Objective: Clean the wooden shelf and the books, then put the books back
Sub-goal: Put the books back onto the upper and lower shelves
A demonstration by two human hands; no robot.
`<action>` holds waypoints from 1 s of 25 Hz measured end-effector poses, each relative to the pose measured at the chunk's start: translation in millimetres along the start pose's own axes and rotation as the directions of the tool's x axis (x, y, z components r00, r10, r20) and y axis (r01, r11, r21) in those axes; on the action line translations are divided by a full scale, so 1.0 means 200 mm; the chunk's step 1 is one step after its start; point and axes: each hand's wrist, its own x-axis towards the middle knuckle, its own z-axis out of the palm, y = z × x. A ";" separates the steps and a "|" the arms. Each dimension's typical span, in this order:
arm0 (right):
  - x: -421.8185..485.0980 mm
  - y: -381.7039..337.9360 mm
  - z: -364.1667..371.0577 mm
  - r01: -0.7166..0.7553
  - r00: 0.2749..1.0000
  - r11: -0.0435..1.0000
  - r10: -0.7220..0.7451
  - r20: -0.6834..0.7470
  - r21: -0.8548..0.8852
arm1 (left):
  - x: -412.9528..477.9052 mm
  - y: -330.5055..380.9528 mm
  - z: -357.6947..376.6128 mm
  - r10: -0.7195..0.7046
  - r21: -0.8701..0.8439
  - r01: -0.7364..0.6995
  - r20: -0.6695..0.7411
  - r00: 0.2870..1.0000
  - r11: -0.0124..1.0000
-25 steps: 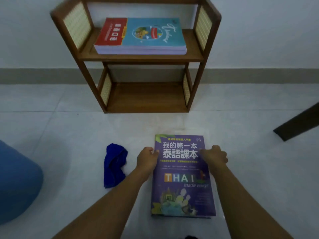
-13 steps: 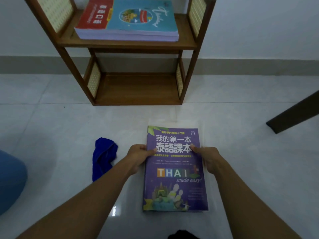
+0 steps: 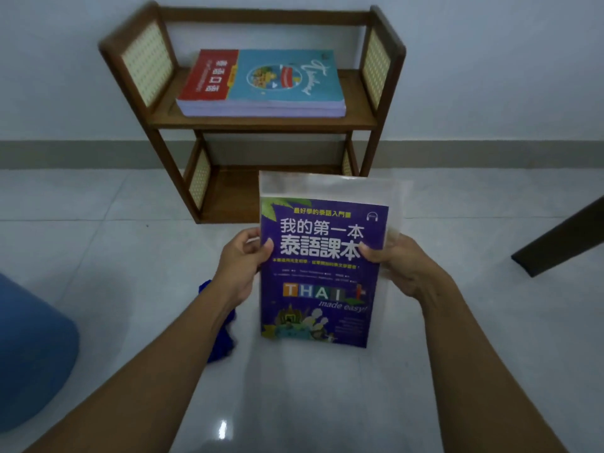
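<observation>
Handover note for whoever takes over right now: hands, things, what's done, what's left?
Left hand and right hand each grip a side edge of the purple book, held up before the wooden shelf.
Red book and blue book lie flat on its upper tier.
Blue cloth lies on the floor, partly behind the left forearm.
Done: two books shelved.
Left: shelve the purple book; wiping status cannot be told.

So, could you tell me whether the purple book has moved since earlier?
Yes. The left hand and right hand have raised the purple book off the floor toward the wooden shelf; its top now overlaps the lower tier.
</observation>
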 end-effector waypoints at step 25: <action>0.03 -0.09 0.19 0.235 0.971 0.964 -0.227 0.076 -0.122 | 0.21 0.12 -0.04 0.084 0.434 -0.124 0.110 0.990 0.892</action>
